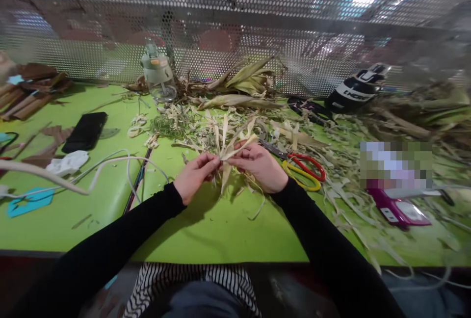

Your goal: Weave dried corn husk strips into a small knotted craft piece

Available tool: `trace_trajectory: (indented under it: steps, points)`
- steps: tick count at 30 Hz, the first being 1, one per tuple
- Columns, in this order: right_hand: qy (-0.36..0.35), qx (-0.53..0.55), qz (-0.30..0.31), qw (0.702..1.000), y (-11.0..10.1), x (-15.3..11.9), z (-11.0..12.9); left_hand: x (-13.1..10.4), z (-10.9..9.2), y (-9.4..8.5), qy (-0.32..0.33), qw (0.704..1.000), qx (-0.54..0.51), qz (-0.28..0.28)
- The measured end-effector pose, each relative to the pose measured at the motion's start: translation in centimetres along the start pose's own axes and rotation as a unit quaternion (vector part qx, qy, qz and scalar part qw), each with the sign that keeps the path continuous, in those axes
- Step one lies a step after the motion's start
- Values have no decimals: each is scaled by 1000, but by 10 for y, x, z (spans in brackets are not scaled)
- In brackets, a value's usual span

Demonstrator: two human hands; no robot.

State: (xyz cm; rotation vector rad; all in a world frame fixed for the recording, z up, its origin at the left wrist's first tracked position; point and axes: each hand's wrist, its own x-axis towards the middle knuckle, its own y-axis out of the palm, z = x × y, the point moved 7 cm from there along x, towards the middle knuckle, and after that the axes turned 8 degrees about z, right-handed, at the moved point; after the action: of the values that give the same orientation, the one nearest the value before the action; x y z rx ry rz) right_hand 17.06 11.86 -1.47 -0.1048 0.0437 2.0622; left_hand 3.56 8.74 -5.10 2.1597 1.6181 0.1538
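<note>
Over the middle of the table, a small bunch of pale corn husk strips (224, 137) fans out between my two hands. My left hand (196, 174) pinches its base between thumb and fingers. From the other side, my right hand (260, 165) is closed on the strips, fingers curled and thumb pressed in. A few strip ends hang down below my fingers. Just right of my right hand lies a pair of scissors (303, 170) with red and yellow handles. Behind the bunch, husk scraps (180, 119) cover the table.
A green table (206, 239) runs below a perforated metal screen (257, 38). Along the back stand a clear-bottomed bottle (158, 72) and a leaning black bottle (355, 87). A black phone (85, 131) and white cables (110, 159) lie left; a magenta device (399, 209) lies right.
</note>
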Motion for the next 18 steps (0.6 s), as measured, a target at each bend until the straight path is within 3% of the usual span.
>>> trace_trajectory:
  steps: [7,12,18]
  points:
    - [-1,-59,-6,998,0,-1,2,-3,6,3,-42,994,-97,-17]
    - [-8,-99,3,995,5,-2,3,-7,1,16,-48,998,-9,31]
    - [-22,-226,30,973,16,-7,13,-8,-3,13,-18,1000,-11,1]
